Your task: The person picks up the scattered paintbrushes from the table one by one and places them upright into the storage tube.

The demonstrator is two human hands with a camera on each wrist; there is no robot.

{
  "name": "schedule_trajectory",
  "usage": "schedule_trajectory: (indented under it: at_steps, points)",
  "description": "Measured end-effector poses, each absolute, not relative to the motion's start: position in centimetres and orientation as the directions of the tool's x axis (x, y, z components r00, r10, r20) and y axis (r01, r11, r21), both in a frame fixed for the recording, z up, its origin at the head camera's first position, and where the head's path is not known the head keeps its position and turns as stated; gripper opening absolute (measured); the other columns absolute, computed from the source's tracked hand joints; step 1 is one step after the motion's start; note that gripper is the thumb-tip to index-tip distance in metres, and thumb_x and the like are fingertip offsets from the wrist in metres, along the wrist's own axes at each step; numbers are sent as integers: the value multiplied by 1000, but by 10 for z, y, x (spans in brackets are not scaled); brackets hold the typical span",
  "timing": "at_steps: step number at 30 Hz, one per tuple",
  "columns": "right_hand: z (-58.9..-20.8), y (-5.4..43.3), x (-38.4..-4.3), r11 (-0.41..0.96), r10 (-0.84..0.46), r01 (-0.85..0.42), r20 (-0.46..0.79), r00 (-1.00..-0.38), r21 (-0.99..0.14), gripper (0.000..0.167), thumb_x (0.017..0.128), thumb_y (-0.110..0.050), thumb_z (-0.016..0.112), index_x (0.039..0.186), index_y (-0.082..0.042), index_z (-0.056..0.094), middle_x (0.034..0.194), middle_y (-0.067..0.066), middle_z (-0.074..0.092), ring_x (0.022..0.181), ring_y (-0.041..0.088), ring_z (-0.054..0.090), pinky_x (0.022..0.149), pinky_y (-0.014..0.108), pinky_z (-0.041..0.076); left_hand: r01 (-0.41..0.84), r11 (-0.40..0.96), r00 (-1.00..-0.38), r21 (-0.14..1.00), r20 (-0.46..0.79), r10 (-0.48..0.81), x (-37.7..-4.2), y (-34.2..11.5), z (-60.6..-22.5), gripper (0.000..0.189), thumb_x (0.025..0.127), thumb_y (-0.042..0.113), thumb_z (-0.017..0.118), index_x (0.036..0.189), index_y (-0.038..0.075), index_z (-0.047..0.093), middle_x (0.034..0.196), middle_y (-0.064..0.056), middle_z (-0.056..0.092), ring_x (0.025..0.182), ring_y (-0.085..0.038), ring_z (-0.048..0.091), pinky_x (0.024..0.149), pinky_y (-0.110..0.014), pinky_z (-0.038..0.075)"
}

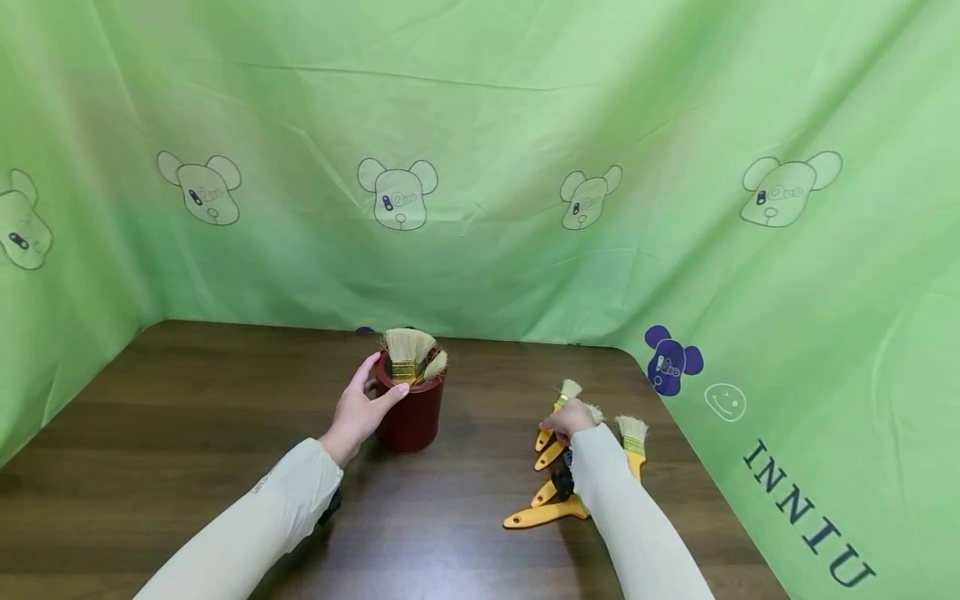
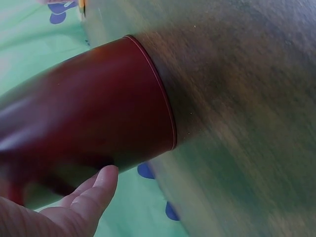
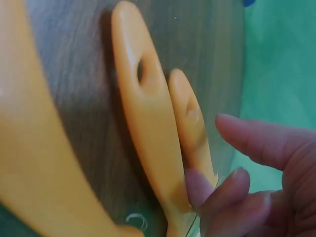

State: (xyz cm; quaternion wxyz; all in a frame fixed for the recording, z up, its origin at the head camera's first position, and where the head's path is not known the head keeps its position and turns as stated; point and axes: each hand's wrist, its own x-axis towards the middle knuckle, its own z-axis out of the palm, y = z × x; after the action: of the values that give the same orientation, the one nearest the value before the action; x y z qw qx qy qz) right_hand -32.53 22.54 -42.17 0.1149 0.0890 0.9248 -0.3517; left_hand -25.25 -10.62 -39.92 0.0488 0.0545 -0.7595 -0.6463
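Observation:
In the head view my left hand (image 1: pixel 362 414) grips a dark red round pot (image 1: pixel 408 421), thumb at its rim and fingers along its left side. The pot's smooth wall (image 2: pixel 98 103) fills much of the left wrist view. Bristles up, a broad paintbrush (image 1: pixel 406 346) and a smaller paintbrush (image 1: pixel 436 365) stand inside. At the right, my right hand (image 1: pixel 572 418) is over a row of yellow-handled paintbrushes. In the right wrist view a fingertip touches a small paintbrush (image 3: pixel 191 123), between it and a larger paintbrush (image 3: pixel 150 118), with the thumb held apart.
Other paintbrushes lie near my right forearm, one pointing left (image 1: pixel 543 514) and one with its bristles (image 1: pixel 632 432) toward the back. All this is on a brown wooden table (image 1: pixel 225 400). A green printed cloth (image 1: pixel 495 275) hangs behind and along the sides.

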Motion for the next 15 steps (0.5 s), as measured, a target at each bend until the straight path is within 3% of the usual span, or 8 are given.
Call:
schedule_trajectory:
  at_steps: [4, 9, 11, 15]
  points:
    - [-421, 218, -325, 771, 93, 245, -277, -956, -588, 21, 83, -1, 72, 68, 1, 57, 51, -1, 43, 42, 8, 39, 44, 18, 36, -20, 161, -990, 987, 3, -139, -254, -106, -399, 75, 92, 18, 72, 156, 12, 34, 144, -29, 48, 135, -41, 43, 105, -57, 40]
    - [-424, 212, -327, 736, 96, 279, -314, -945, -617, 16, 82, 5, 69, 74, 5, 56, 53, 3, 47, 42, 9, 43, 42, 18, 41, -26, 154, -991, 988, -5, -133, -254, -107, -399, 76, 92, 17, 73, 156, 12, 33, 145, -29, 46, 137, -41, 41, 105, -57, 40]
    - [-425, 211, -327, 717, 97, 288, -319, -943, -634, 15, 83, 5, 70, 86, 11, 57, 58, 5, 49, 44, 10, 44, 43, 18, 42, -27, 155, -991, 988, -6, -134, -255, -107, -399, 76, 92, 17, 73, 156, 12, 33, 145, -29, 46, 137, -41, 41, 105, -57, 40]
    - [-428, 210, -329, 693, 105, 297, -315, -943, -657, 40, 81, 7, 71, 116, 14, 52, 69, 8, 55, 46, 11, 45, 44, 18, 44, -23, 154, -991, 988, -2, -134, -255, -108, -401, 75, 92, 17, 73, 156, 12, 33, 145, -30, 47, 136, -41, 42, 104, -57, 41]
